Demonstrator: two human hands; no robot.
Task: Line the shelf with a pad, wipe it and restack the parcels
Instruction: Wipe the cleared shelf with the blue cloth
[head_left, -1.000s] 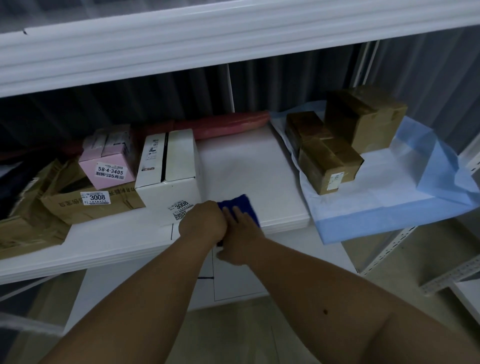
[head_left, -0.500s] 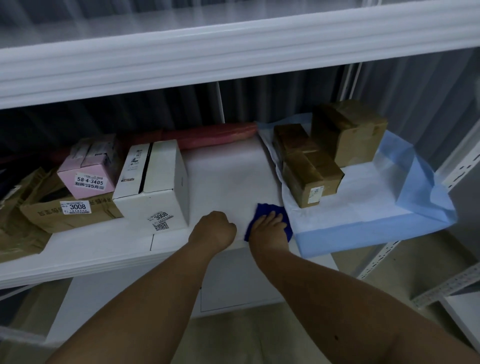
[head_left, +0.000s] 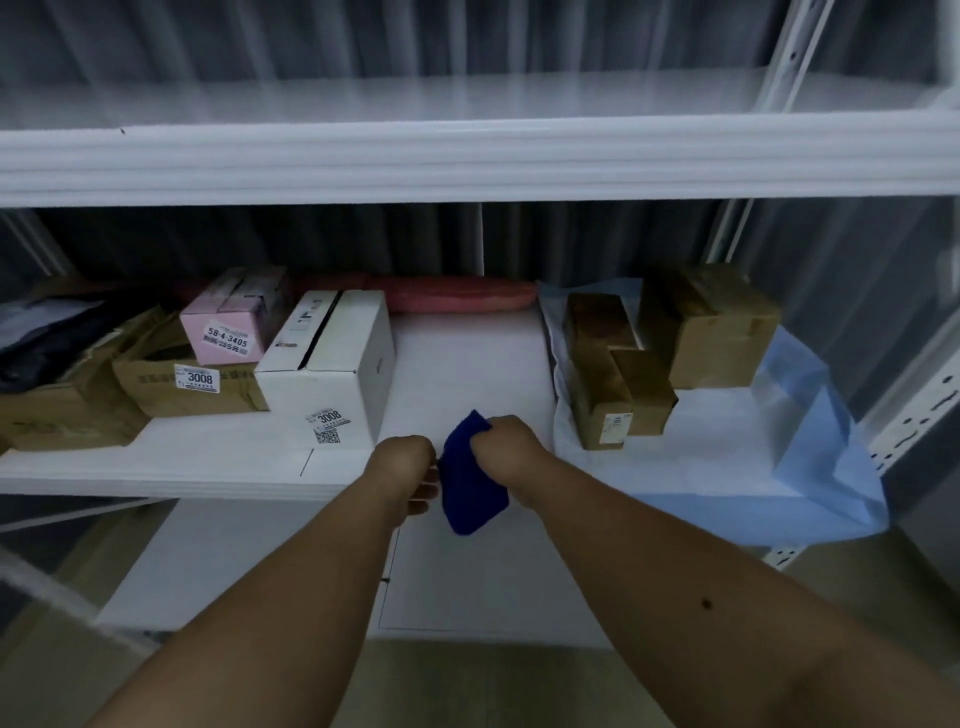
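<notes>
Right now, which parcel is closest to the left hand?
The white box with the 3008 label, just left of the left hand. The pink box and brown cartons sit farther off.

Two hands were in view, the left hand (head_left: 406, 470) and the right hand (head_left: 506, 452), with one dark blue cloth (head_left: 470, 486) between them. Right of the hands sat three brown parcels (head_left: 615, 397) on one blue pad (head_left: 810, 462). Left of them stood one white box (head_left: 332, 374), one pink box (head_left: 234, 322) and two flat brown cartons (head_left: 182, 384). Beyond the hands lay one red roll (head_left: 462, 294).
</notes>
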